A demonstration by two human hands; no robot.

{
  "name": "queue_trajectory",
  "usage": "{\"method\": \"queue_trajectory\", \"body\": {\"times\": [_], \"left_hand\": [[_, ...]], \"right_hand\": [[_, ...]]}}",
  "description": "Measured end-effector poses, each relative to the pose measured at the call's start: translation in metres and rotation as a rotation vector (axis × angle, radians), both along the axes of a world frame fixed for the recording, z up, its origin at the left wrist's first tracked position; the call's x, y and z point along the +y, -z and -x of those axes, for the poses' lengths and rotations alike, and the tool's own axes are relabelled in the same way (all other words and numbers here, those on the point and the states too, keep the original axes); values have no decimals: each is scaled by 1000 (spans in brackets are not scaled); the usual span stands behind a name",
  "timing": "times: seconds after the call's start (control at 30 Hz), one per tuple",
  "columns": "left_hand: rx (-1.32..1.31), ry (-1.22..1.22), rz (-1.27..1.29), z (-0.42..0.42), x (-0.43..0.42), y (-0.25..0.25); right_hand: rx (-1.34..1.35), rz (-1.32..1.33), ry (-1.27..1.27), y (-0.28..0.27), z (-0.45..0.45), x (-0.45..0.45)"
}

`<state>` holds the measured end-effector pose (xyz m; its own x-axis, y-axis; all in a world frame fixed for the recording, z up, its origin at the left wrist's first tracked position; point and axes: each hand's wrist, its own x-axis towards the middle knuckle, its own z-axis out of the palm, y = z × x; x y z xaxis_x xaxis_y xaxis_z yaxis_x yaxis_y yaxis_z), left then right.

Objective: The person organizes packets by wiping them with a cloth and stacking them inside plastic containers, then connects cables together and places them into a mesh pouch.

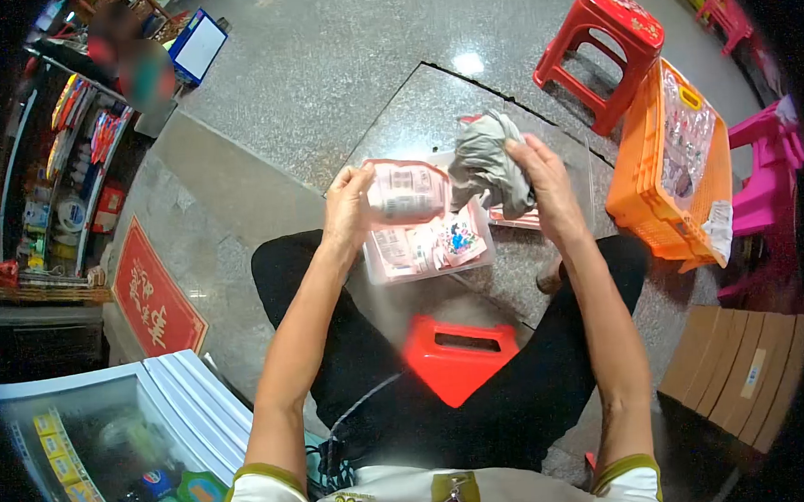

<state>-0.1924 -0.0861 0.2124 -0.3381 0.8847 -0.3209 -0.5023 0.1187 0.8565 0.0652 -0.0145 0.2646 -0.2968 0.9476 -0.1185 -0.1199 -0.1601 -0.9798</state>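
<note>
Near the middle, my left hand (pixel 349 199) is closed on the left edge of a flat pinkish packet (pixel 407 192) with printed labels. My right hand (pixel 542 173) grips a crumpled grey cloth (pixel 491 163) just to the right of the packet. Below them a translucent plastic box (pixel 386 272) holds similar printed packets (pixel 462 240), one with coloured dots. The packet in my left hand overlaps the back part of the box. More packaging lies partly hidden under the cloth, right of the box.
A red plastic stool seat (pixel 447 376) is between my legs. Right stand another red stool (pixel 624 17), an orange crate (pixel 629 166), a pink chair (pixel 761 164) and cardboard (pixel 740 365). Left are shelves, a red mat (pixel 152 291) and a glass-topped freezer (pixel 186 389). A blurred person is at upper left.
</note>
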Motion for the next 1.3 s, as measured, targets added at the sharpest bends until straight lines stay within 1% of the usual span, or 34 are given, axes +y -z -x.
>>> {"method": "queue_trajectory", "body": {"times": [0.03,0.07,0.1,0.13,0.17,0.2,0.23,0.27,0.33,0.37,0.43,0.5,0.6,0.63,0.7,0.73,0.8,0.9,0.93,0.97,1.03,1.07,1.17,1.2,1.23,1.3], "left_hand": [[-38,-12,-18,-3,2,6],[-77,-22,-37,-10,3,14],[-116,-29,-55,-19,6,13],[-134,-13,-86,-23,9,22],[-106,-1,-91,-28,11,26],[-70,-36,-63,-35,13,29],[-34,-68,-35,-41,15,32],[-126,-68,-39,-43,16,34],[-308,-83,-41,-46,14,35],[-205,-63,-32,-47,15,35],[4,-17,-18,-50,20,26],[7,-7,-61,-53,23,26],[-10,-71,-83,-65,26,21],[10,-42,-100,-63,24,25],[48,23,-134,-56,22,37],[5,-11,-109,-63,24,26],[36,5,-120,-67,23,15],[77,44,-161,-70,23,-1],[88,62,-170,-71,22,-4],[65,91,-149,-69,23,-8],[17,139,-102,-61,20,-12],[10,154,-99,-56,21,-12],[-59,98,-65,-44,21,-15],[-136,64,-68,-41,24,-13],[-175,38,-60,-37,24,-9],[-258,-18,-56,-29,26,-1]], "right_hand": [[-28,-39,-42,-4,5,4],[48,0,-58,-6,12,-3],[116,-62,-69,20,23,2],[-13,-184,-62,32,34,-4],[-25,-315,-95,39,50,-14],[-217,-571,-76,64,65,-23],[-343,-742,-95,63,77,-39],[-473,-921,-119,62,84,-49],[-401,-819,-112,63,82,-51],[-362,-767,-108,64,83,-51],[-371,-727,-54,62,83,-47],[-349,-716,-9,58,81,-42],[-483,-611,92,64,83,-36],[-528,-572,129,67,81,-34],[-519,-509,171,72,75,-21],[-527,-453,196,79,73,-14],[-536,-365,258,92,68,-3],[-264,-136,261,112,62,16],[-214,-19,241,116,59,19],[-49,102,227,122,55,19],[280,344,183,109,50,12],[351,417,121,101,46,10],[475,418,48,120,47,12],[516,410,-52,113,42,13],[483,487,-25,108,42,15],[519,396,-92,87,37,7]]}}
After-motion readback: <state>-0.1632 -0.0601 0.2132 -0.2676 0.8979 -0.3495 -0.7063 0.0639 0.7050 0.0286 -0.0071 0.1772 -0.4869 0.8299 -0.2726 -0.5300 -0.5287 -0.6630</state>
